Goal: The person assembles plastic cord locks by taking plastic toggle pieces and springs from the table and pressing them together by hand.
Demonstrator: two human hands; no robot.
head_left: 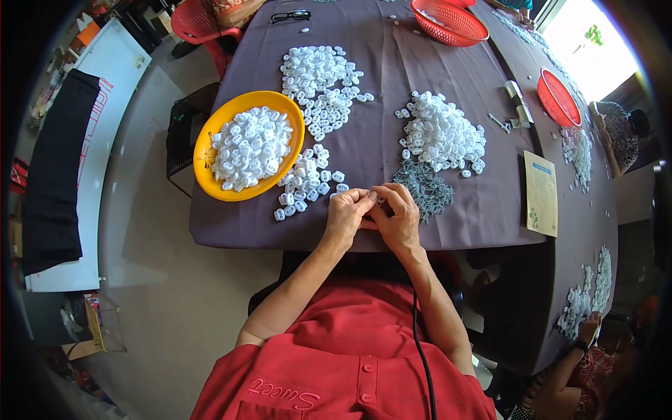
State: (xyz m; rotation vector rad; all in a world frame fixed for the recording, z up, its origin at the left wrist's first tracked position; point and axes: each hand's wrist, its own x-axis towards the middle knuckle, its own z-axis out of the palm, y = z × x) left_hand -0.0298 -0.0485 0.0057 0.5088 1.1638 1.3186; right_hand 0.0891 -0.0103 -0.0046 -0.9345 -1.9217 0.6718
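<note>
My left hand and my right hand meet over the near edge of the cloth-covered table, fingertips pinched together. Whatever they grip is small and mostly covered by the fingers. Beside my right hand lies a heap of small grey pieces that look like springs. Beyond it rises a pile of small white plastic pieces, some showing two holes. More white pieces are scattered to the left of my hands. An orange-yellow plate at the left holds a mound of the same white pieces.
Another white pile lies farther back. Red baskets stand at the far side and right, near a yellow booklet. Eyeglasses rest at the far edge. Other people sit around the table, one handling white pieces at lower right. A black cable hangs down my front.
</note>
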